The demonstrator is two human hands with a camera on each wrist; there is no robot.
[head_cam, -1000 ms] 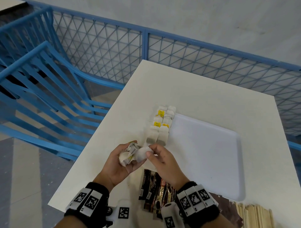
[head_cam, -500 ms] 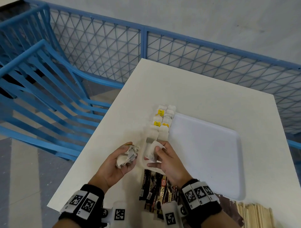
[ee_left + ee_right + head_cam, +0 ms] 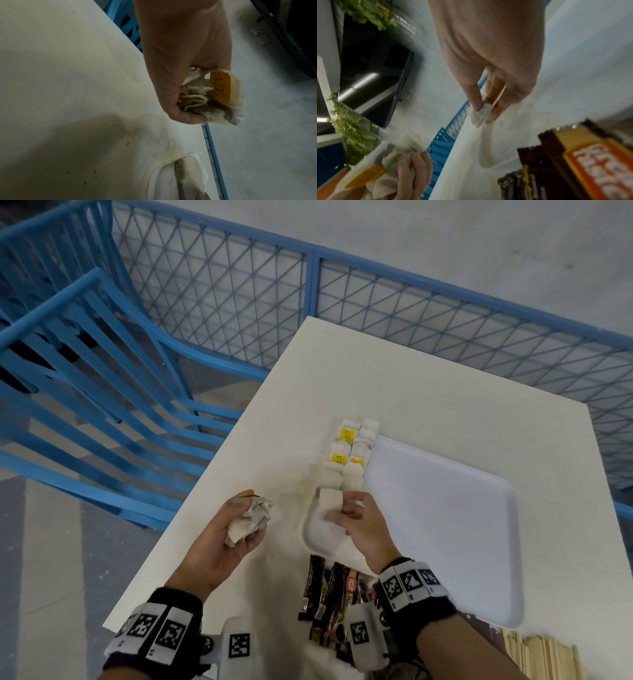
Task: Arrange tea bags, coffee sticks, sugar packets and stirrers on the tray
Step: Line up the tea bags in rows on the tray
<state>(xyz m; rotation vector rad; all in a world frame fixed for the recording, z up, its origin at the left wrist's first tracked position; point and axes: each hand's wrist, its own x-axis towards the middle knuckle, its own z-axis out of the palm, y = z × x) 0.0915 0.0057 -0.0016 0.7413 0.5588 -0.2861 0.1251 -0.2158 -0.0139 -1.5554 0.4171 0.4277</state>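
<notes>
At the left, the left hand (image 3: 219, 539) hovers palm up over the desk (image 3: 428, 392), fingers curled round a crumpled bunch of tea bags (image 3: 248, 522); the left wrist view shows a yellow tag (image 3: 220, 89) among them. That bundle is loosely packed, so a bag could probably slip out over the desk's near left edge if the fingers slacken.

Just to its right, the right hand (image 3: 359, 525) pinches a single tea bag (image 3: 330, 498) between thumb and fingertips, low over the near left corner of the white tray (image 3: 445, 542). It sits at the near end of a double row of tea bags (image 3: 352, 453) running along the tray's left edge. Whether those lie inside the rim or on it I cannot tell. The likely risk here is nudging the neighbouring bags out of line as this one goes down, or leaving it cocked on the rim so it tips onto the desk.

Nearer the person, dark coffee sticks (image 3: 329, 594) lie heaped by the tray's near edge, under the right wrist; a careless sweep of the forearm could scatter them. Wooden stirrers (image 3: 537, 655) wait at the far right corner, not yet on the tray.
</notes>
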